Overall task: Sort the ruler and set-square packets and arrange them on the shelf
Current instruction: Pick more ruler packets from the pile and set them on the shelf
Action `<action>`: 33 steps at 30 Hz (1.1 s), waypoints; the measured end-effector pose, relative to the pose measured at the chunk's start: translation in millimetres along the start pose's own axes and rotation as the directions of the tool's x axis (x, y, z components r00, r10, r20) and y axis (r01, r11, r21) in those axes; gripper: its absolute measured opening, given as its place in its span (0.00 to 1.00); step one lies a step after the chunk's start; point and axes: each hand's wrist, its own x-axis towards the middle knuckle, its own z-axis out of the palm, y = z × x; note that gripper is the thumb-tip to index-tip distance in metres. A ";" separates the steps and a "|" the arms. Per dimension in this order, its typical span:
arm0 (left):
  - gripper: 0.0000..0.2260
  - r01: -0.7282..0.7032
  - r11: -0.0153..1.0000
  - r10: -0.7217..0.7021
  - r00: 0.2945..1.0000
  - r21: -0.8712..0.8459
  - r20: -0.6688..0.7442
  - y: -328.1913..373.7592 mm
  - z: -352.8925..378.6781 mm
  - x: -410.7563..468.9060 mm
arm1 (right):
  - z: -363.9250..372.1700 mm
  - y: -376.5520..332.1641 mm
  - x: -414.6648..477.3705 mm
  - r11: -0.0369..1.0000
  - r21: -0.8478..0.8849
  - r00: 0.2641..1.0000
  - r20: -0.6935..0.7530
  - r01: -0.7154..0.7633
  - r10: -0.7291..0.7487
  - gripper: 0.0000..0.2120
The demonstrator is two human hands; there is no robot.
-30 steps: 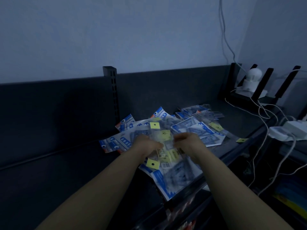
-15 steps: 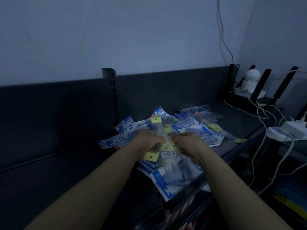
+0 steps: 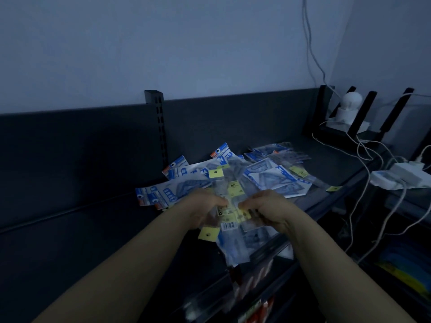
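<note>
So the shelf (image 3: pixel 70 229) holds a messy heap of packets (image 3: pixel 268 176), unsorted I reckon. My left hand (image 3: pixel 205 206) and right hand (image 3: pixel 268 206), close together, both pinch a small bundle (image 3: pixel 231 220) over its front edge, probably squaring it up.

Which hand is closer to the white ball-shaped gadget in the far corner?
Right. The right hand is down and left of the white ball-shaped gadget; the left hand is even farther left. Both grip the clear plastic packets.
</note>
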 end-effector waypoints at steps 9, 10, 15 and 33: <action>0.08 -0.012 1.000 0.011 0.997 0.005 0.080 -15.6 -20.6 -24.2 | 29.3 12.5 -33.6 0.999 0.016 0.999 -0.015 -0.041 0.041 0.12; 0.06 -0.019 1.000 0.017 0.994 0.022 0.106 -17.9 -21.7 -27.9 | 33.5 12.0 -36.7 0.999 -0.024 0.999 -0.049 -0.024 0.023 0.10; 0.08 -0.068 0.995 0.051 0.970 0.066 0.239 -20.4 -17.9 -50.0 | 47.6 8.9 -52.3 0.999 -0.039 0.968 -0.252 0.006 -0.015 0.06; 0.11 -0.311 0.950 0.307 0.940 0.008 0.148 -37.0 -44.3 -106.6 | 112.4 12.4 -110.6 0.956 0.212 0.888 -0.452 0.201 -0.086 0.05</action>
